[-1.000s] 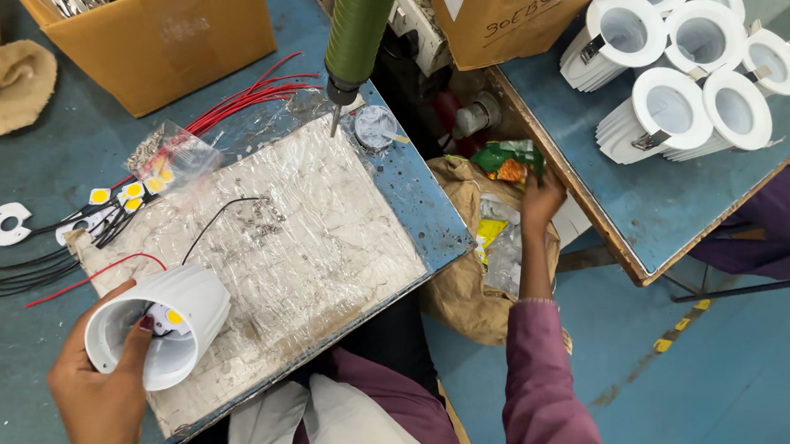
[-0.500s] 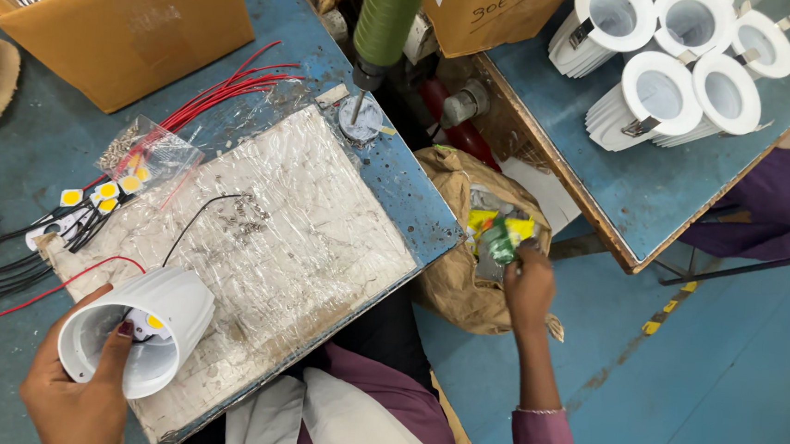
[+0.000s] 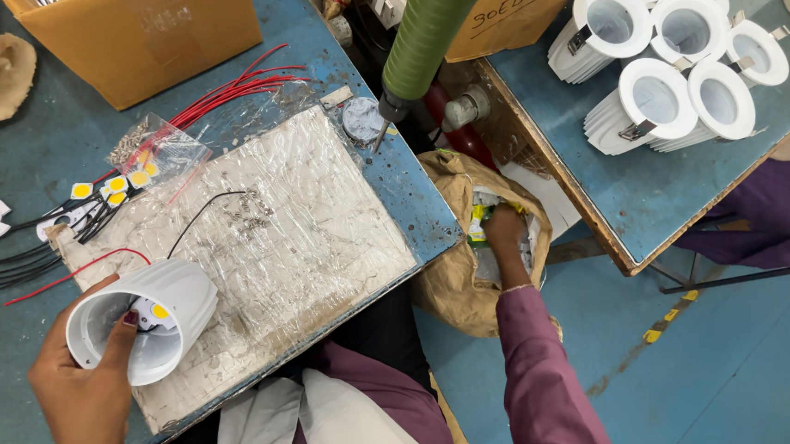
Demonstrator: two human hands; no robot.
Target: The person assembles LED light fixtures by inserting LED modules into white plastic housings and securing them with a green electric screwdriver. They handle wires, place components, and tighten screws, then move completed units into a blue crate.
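Note:
My left hand holds a white ribbed lamp housing at the near left of the blue bench, fingers hooked over its rim. Inside the housing sits a small yellow LED chip, with a red wire and a black wire leading out of it. My right hand reaches down beside the bench into a brown sack on the floor, among green and yellow wrappers. Whether it grips anything there I cannot tell.
A plastic-wrapped work board covers the bench middle. A green hanging screwdriver dangles above it. Red wires, a bag of screws, yellow LED chips and a cardboard box lie left. Finished white housings stand on the right table.
My right hand has moved down from the sack's top edge into the sack. My left hand has kept the housing, shifting it slightly toward me.

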